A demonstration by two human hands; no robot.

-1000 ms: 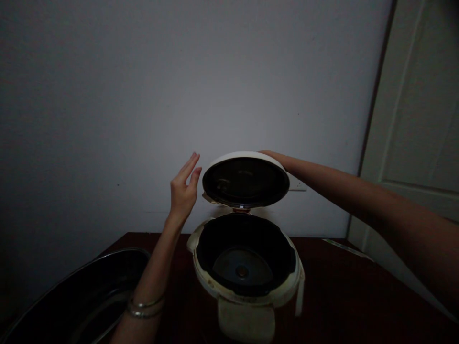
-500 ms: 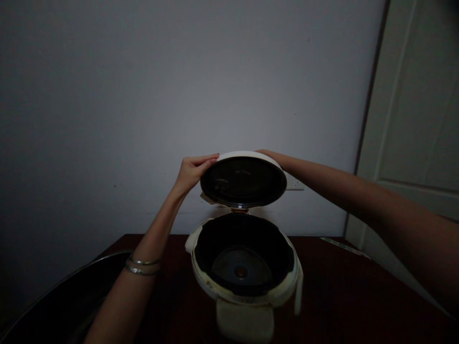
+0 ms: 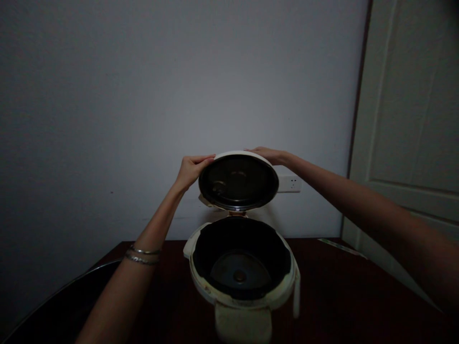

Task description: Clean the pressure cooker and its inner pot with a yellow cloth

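Observation:
A white rice cooker (image 3: pixel 205 286) with a dark, bare inner chamber stands on the dark red table. Its hinged lid (image 3: pixel 238 181) is tilted up, the black underside facing me. At the upper left rim, my left hand (image 3: pixel 191 169) grips the lid's edge between thumb and fingers; two silver bangles (image 3: pixel 141 255) circle that wrist. Across the lid's upper right edge lies my right hand (image 3: pixel 268 154), its fingers partly hidden behind the rim. Inside the chamber a round heating plate (image 3: pixel 234 270) with a small central button shows dimly.
Behind the cooker rises a pale wall (image 3: pixel 229 86) with a white socket (image 3: pixel 292 184). A large dark round vessel (image 3: pixel 68 286) stands at the lower left. A thin patterned strip (image 3: pixel 342 248) lies on the table's (image 3: pixel 333 286) back right, near a panelled door (image 3: pixel 405 110).
The lid stands slightly higher over the cooker. My right hand shows more of its back and wrist above the rim. The view has shifted a little; my left hand keeps its grip.

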